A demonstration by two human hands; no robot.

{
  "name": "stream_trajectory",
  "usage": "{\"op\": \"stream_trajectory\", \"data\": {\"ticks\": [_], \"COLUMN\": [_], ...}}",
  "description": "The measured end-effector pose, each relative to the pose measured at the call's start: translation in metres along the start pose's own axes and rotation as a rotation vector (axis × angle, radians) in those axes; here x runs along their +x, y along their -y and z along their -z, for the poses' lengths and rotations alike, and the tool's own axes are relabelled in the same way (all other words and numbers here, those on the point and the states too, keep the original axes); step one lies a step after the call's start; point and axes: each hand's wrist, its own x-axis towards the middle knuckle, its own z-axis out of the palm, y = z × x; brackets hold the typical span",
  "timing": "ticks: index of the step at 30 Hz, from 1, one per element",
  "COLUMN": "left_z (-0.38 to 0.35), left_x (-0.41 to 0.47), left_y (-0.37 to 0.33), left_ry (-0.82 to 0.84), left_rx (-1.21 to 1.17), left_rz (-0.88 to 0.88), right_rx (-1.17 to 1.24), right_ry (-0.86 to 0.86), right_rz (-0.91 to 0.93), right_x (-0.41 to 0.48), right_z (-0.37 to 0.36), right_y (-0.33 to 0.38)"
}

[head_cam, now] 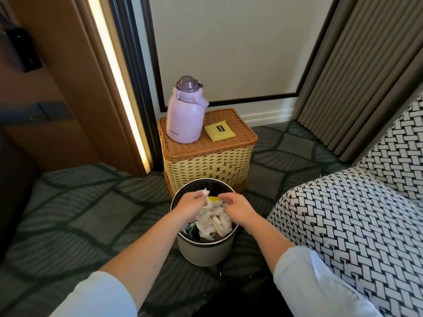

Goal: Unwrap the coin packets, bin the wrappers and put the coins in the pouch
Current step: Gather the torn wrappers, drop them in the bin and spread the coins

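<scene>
The bin (201, 250) has a smooth, matt, pale outer wall and a glossy dark rim. Inside it the wrappers (215, 220) are thin white paper, crumpled and creased. Behind the bin the wicker basket (206, 170) is rough woven cane. On the basket the lilac bottle (184, 120) is smooth satin with a glossy plastic lid, and the yellow pouch (218, 132) looks matt. Under the bin the carpet (80, 213) is dull ribbed pile.

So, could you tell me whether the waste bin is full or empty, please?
Nearly full: crumpled white wrappers reach the rim of the waste bin.
</scene>
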Motion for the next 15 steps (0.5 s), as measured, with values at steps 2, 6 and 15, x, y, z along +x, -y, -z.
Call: {"op": "stream_trajectory", "data": {"ticks": [2, 6, 15], "left_z": [-0.001, -0.007, -0.053], "left_x": [0.002, 0.001, -0.046], "left_y": [0.001, -0.008, -0.062], "left_ry": [-0.05, -0.136, -0.024], "left_rx": [-0.033, -0.067, -0.155], "left_rz": [-0.002, -0.087, -0.34], "right_rx": [0.012, 0.055, 0.229], "right_ry": [0.005, -0.053, -0.464], "right_rz": [0.009, 0.022, 0.187], "right_x": [0.0, -0.008, -0.054], "right_z": [0.002, 0.01, 0.055], "right_y": [-0.005, -0.008, -0.003]}}
